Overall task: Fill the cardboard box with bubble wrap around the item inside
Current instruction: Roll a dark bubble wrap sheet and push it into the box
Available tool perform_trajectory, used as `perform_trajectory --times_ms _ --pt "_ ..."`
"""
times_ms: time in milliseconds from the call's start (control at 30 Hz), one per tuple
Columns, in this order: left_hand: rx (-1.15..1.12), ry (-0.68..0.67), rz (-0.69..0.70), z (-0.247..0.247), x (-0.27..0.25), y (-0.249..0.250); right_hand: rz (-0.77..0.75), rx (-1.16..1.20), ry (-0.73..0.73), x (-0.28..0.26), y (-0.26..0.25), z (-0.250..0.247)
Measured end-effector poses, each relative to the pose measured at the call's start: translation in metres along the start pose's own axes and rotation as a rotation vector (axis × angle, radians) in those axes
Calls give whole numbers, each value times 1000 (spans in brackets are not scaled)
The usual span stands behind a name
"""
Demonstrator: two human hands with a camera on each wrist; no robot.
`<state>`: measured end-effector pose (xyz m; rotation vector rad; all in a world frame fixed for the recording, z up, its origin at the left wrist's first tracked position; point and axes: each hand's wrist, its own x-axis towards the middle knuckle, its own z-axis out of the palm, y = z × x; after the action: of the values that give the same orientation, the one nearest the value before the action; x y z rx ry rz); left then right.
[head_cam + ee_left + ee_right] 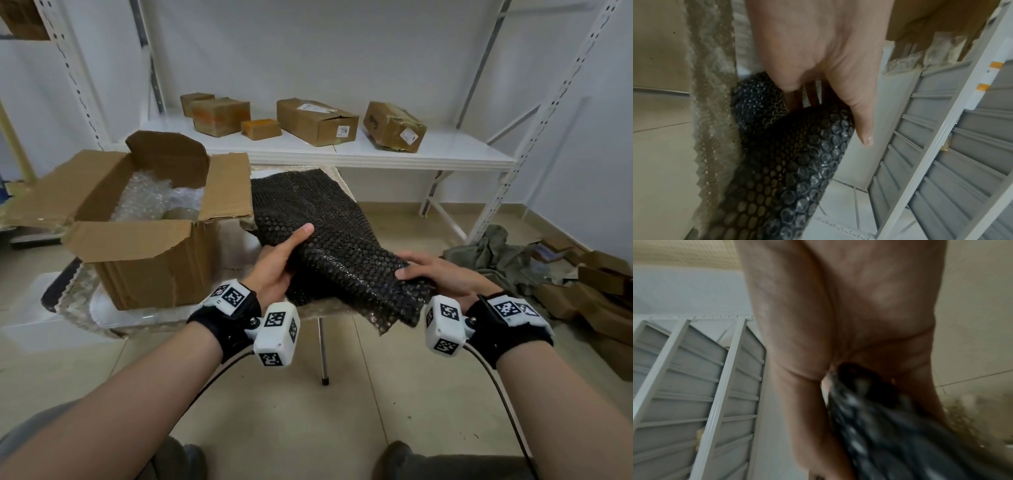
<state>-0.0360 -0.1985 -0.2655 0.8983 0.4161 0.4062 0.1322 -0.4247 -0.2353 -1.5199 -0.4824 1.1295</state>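
Observation:
An open cardboard box (137, 253) stands on the left of a small table, its flaps spread. Clear bubble wrap (150, 198) fills its back part, and a round greyish item (181, 214) shows beside it. A black bubble wrap sheet (329, 240) lies to the right of the box, its near end lifted. My left hand (277, 263) grips its left edge, thumb on top, fingers under it. My right hand (435, 274) holds its right near edge, thumb on top. The same black bubble wrap (797, 162) curls under the left hand (818, 56). The right wrist view is blurred, with black bubble wrap (890, 426) in the right hand (849, 321).
A white metal shelf (342, 150) behind the table carries several closed cardboard boxes (317, 120). Crumpled cloth (493, 253) and flattened cardboard (599, 298) lie on the floor at the right. The table's thin leg (323, 349) stands near my knees.

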Motion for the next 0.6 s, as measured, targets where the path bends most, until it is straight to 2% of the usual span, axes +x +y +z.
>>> perform_trajectory --times_ms 133,333,433,600 --pt "-37 -17 -4 3 0 7 19 -53 -56 4 11 14" --pt "1 58 -14 -7 8 12 65 -221 -235 4 17 47" --pt "114 64 -9 -5 5 11 51 -209 -208 5 14 63" --pt "266 102 67 6 3 -3 -56 -189 -57 16 14 84"
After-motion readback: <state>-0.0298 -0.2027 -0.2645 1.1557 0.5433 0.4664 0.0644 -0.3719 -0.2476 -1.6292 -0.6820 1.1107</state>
